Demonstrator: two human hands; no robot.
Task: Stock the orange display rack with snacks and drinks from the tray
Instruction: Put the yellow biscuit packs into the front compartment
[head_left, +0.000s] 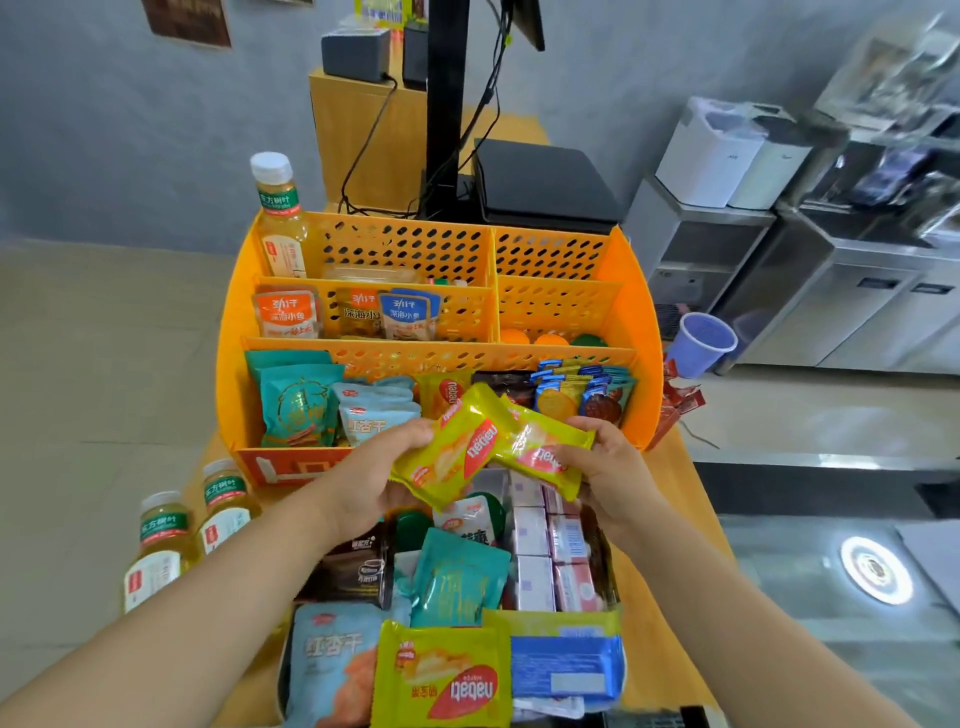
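Observation:
The orange display rack (631, 332) stands on the counter with tiered compartments. Its front row holds teal packets, pale blue packets and biscuit packs; a tea bottle (279, 218) stands at the back left. My left hand (379, 467) grips a yellow-green wafer pack (457, 452) just in front of the rack's front row. My right hand (608, 467) grips a second yellow-green wafer pack (540, 447) beside it. Below my hands lies the tray (284, 670), full of mixed snacks, with another yellow-green wafer pack (441, 675) at its near edge.
Two tea bottles (161, 545) stand on the counter left of the tray. A purple cup (698, 343) and red sachets (680, 405) sit right of the rack. Behind the rack are a black stand (447, 104), cables and a black box (540, 182). Steel counters run along the right.

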